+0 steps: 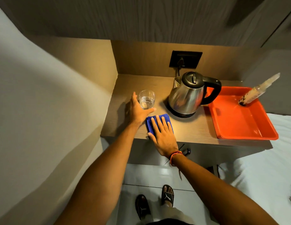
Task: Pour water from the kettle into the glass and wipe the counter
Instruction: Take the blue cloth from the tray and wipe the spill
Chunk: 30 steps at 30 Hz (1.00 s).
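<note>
Both hands busy: our left hand (138,109) seemingly cups the glass (147,99), our flat, open right hand (162,132) presses the cloth (149,122), and one careless swipe tips water out.

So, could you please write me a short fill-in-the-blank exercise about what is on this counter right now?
1. The right hand lies flat on a folded ____ cloth.
2. The left hand is cupped around the glass, which holds some ____.
3. The steel kettle stands between the glass and the ____ tray.
4. A bottle stands inside the ____.

Missing words: blue; water; orange; tray
</note>
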Available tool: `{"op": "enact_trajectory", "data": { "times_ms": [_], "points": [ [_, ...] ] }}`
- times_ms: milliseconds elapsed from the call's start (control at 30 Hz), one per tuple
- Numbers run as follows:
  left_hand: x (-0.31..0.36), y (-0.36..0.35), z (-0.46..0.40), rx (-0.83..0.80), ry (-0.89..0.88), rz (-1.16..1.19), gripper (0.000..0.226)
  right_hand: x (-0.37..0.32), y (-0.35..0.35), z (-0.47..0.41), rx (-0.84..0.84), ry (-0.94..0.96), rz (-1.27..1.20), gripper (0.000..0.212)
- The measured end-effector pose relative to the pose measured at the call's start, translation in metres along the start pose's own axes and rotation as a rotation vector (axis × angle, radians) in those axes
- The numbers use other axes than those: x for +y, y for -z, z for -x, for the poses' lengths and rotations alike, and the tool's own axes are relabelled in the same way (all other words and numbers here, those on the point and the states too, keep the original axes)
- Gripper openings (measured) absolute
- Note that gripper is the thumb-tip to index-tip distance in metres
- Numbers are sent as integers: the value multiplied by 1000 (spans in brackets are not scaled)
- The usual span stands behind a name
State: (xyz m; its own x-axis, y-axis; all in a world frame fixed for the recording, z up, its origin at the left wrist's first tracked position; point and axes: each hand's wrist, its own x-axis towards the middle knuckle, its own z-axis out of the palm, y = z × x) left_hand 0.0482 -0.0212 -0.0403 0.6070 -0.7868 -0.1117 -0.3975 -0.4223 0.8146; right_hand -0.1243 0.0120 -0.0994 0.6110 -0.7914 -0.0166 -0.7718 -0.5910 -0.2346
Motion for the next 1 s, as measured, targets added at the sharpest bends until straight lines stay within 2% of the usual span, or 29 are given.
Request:
{"op": "enact_trajectory", "data": {
  "times_ms": [67, 200, 300, 667, 867, 1000],
  "points": [
    [6, -12, -8, 6, 11, 79, 129, 2, 1, -8, -2, -8, -6, 73],
    [6, -27, -21, 42, 34, 175, 93, 4, -2, -19, -5, -40, -44, 74],
    [2, -20, -23, 101, -5, 156, 83, 2, -1, -33, -3, -63, -66, 73],
    [-31, 67, -31, 320, -156, 38, 88, -30, 15, -143, -125, 67, -75, 66],
    [-31, 82, -32, 339, -159, 68, 89, -53, -1, -110, -133, 311, -46, 65],
    [-19, 69, -35, 334, -145, 85, 90, -33, -12, -65, -108, 412, -57, 62]
  ]
}}
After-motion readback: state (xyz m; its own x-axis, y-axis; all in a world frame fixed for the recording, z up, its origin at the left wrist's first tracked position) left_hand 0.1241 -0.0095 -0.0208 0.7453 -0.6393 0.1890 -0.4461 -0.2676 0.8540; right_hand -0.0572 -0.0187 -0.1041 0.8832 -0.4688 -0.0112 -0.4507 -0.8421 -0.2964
